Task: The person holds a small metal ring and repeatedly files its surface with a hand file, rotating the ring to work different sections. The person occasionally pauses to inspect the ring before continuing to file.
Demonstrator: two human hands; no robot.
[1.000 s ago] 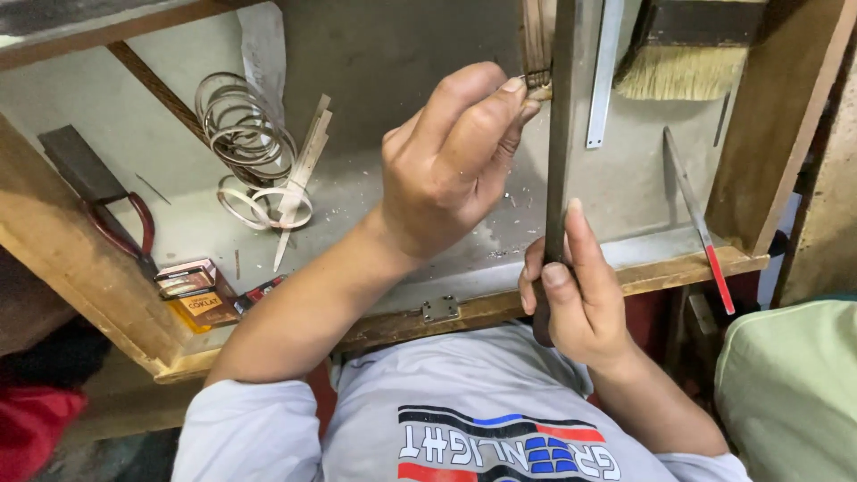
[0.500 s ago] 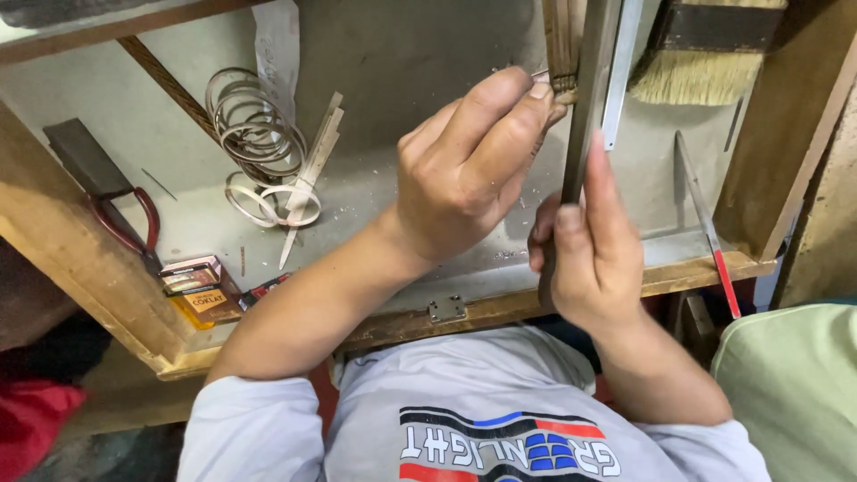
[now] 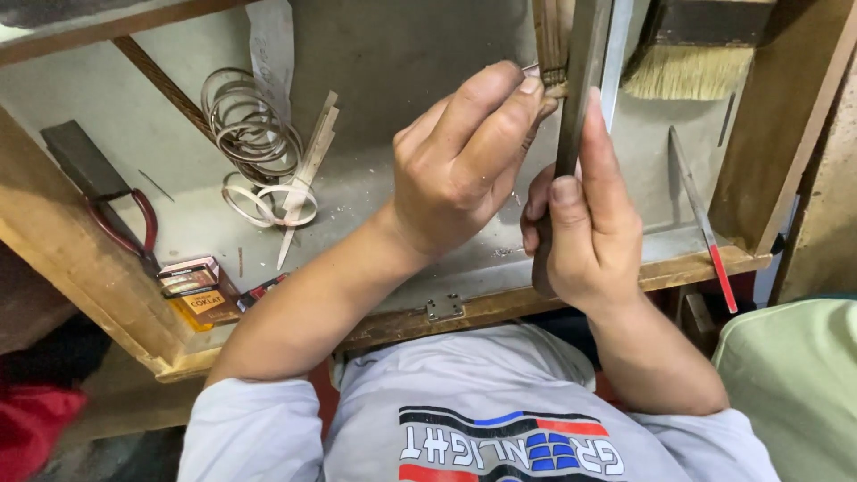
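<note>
Overhead, a grey wooden-framed surface (image 3: 375, 192) is seen beyond the left hand (image 3: 460, 165), pinched on a strip bundle (image 3: 552, 54); the right hand (image 3: 585, 223) is clamped around a dark bar (image 3: 578, 80), cut off above.

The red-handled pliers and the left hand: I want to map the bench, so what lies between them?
In the head view, between the pliers and the left hand lie coiled bands and thin pale strips.

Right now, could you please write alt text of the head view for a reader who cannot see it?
Over a shallow wooden tray, the right hand grips an upright dark bar, and the left hand pinches something small at its upper part. In the tray lie thin metal rings, red-handled pliers, a brush and a red-handled file.
</note>
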